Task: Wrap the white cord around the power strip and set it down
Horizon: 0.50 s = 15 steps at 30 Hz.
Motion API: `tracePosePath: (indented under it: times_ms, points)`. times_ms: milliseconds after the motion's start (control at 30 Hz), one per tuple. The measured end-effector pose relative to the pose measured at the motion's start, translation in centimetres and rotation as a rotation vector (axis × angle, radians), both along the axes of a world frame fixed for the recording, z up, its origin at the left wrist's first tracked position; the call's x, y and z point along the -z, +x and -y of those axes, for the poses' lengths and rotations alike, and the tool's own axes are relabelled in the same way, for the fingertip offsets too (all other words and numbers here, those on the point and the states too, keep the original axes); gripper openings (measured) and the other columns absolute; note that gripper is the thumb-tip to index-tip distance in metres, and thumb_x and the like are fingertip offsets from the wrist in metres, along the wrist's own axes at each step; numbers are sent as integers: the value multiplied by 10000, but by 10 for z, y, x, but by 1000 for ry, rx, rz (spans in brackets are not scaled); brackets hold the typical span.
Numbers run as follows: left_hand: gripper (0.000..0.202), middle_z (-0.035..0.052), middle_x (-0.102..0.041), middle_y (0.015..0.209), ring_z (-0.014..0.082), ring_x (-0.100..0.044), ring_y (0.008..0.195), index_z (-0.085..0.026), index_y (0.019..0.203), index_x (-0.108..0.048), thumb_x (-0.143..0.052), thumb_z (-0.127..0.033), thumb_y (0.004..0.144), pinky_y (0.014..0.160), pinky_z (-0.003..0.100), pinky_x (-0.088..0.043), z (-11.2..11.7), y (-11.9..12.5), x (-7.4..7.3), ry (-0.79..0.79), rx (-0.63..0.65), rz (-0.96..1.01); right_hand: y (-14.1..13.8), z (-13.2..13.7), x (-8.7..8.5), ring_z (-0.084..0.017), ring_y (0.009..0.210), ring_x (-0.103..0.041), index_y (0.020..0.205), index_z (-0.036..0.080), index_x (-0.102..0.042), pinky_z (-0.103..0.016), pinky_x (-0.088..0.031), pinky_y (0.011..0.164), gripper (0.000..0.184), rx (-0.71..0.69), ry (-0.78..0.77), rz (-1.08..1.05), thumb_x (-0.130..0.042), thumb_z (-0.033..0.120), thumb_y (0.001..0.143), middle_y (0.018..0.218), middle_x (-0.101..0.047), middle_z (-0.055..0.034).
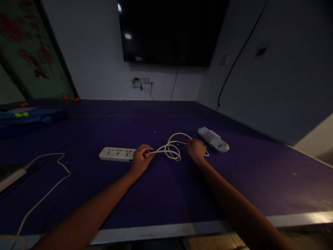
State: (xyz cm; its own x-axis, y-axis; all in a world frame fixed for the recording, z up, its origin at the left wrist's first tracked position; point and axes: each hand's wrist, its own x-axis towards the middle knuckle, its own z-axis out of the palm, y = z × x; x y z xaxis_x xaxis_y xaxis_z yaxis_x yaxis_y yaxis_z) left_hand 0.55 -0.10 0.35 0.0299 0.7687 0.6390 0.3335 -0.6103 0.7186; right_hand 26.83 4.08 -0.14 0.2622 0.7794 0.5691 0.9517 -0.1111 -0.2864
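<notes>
Power strip (117, 154) partly behind left hand (142, 158)

A black screen (174, 31) hangs — pale wall (96, 52) behind.

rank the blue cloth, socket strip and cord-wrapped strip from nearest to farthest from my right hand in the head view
1. Cord-wrapped strip: just right of the right hand
2. Socket strip: to the left, by the left hand
3. Blue cloth: at the far left

power strips (117, 153) (222, 144): 2 | grips (142, 158) (197, 150): 2 (one pair) | wall screen (171, 31): 1
</notes>
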Motion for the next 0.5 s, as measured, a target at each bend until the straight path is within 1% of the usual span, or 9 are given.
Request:
tracePosePath:
  times_ms: [133,233,333,433,500]
  points:
    - [134,40,-621,775,130,-548,659,-172,716,-649,-648,-306,726,545,231,-400,3,0,-3,5,13,-16,8,-4,5,-301,909,-562,860,125,-680,-435,-406,755,355,82,35,-50,-362,281,850,897,-658,-186]
    - [93,39,-629,769,133,-557,665,-172,712,-652,-640,-263,730,543,230,-399,3,-1,-3,13,29,-35,6,-4,4,-307,957,-547,848,130,-686,-447,-403,782,336,67,41,-36,-384,278,846,953,-654,-177]
    - [37,36,-637,781,141,-578,713,-177,714,-654,-627,-195,729,600,243,-430,3,0,-2,27,49,-59,0,-3,1,-308,1076,-492,843,165,-695,-458,-382,851,315,-59,72,43,-419,316,855,1080,-629,-136]
    - [53,34,-638,780,145,-587,738,-180,725,-658,-613,-152,728,649,258,-451,3,1,-2,41,71,-90,-8,-2,-3,-283,1140,-454,872,187,-697,-437,-373,895,298,-227,102,112,-462,370,852,1187,-581,-109]
    - [59,33,-638,775,145,-589,734,-181,729,-659,-611,-148,727,660,264,-458,4,2,-2,45,81,-113,-12,-1,-5,-280,1176,-427,913,196,-694,-432,-368,914,288,-313,120,145,-501,395,837,1248,-540,-105]
